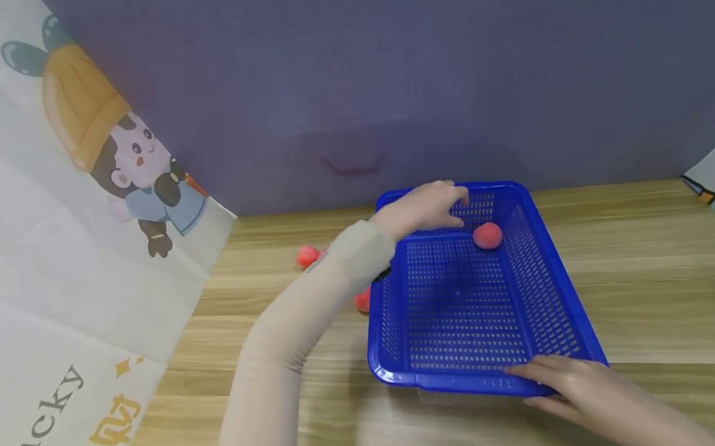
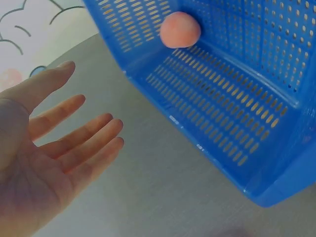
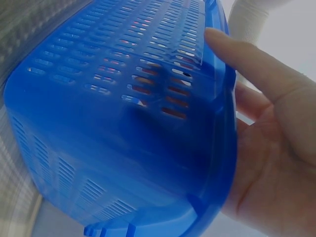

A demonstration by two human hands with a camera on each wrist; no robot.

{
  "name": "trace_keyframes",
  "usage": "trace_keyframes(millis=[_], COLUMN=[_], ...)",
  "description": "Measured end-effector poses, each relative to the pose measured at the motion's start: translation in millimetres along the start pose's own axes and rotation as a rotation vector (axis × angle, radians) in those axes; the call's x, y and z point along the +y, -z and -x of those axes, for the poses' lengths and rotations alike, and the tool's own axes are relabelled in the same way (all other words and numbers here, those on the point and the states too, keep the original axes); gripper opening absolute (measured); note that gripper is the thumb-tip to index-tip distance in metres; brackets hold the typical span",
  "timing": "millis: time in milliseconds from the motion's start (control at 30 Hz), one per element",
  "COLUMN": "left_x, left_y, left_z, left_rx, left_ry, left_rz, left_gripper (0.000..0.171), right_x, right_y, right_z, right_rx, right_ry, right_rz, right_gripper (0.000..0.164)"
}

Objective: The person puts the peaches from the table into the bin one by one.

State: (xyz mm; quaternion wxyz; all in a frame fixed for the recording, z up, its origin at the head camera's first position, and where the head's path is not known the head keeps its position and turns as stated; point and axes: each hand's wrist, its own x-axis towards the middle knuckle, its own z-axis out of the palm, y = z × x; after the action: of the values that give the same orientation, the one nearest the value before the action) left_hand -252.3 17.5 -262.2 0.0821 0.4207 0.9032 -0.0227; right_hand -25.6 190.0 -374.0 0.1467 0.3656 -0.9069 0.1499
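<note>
A blue perforated plastic basket (image 1: 458, 299) sits on the wooden table. One pinkish-red peach (image 1: 487, 236) lies inside it, toward the far right corner, and shows as well in the left wrist view as a peach (image 2: 180, 30). My left hand (image 1: 422, 209) hovers over the basket's far left part, its fingers spread and holding nothing; the left wrist view shows the bare palm. At the near right corner, my right hand (image 1: 575, 384) grips the basket's rim (image 3: 227, 113), with the thumb on the outer wall and the fingers over the inner side.
Left of the basket, a red peach (image 1: 307, 257) lies on the table (image 1: 264, 314). Another red fruit (image 1: 364, 301) is partly hidden by my left arm and the basket. A dark blue panel (image 1: 421, 71) rises behind the table, and a printed white sheet (image 1: 35, 290) hangs at left.
</note>
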Motion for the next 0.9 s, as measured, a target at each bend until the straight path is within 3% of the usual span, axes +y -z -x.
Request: trace_keyframes(millis=[233, 467, 767, 900], left_x=[0.3, -9.3, -25.8, -32.2], left_y=[1.0, -3.3, -15.8, -24.6], left_z=[29.2, 59.4, 92.8, 105.1], left_rx=[0.070, 0.165, 0.299, 0.393], left_ry=[-0.028, -0.021, 0.011, 0.006], left_rz=[0.001, -0.001, 0.045, 0.043], left_gripper=[0.040, 0.036, 0.030, 0.028], right_x=[-3, -6, -8, -8], right_y=[-1, -1, 1, 1], right_z=[1, 1, -1, -2], right_rx=[-0.006, -0.010, -0.117, -0.141], right_ry=[-0.002, -0.014, -0.074, -0.085], right_rz=[-0.011, -0.014, -0.067, -0.083], right_gripper=[0.029, 0.030, 0.028, 0.028])
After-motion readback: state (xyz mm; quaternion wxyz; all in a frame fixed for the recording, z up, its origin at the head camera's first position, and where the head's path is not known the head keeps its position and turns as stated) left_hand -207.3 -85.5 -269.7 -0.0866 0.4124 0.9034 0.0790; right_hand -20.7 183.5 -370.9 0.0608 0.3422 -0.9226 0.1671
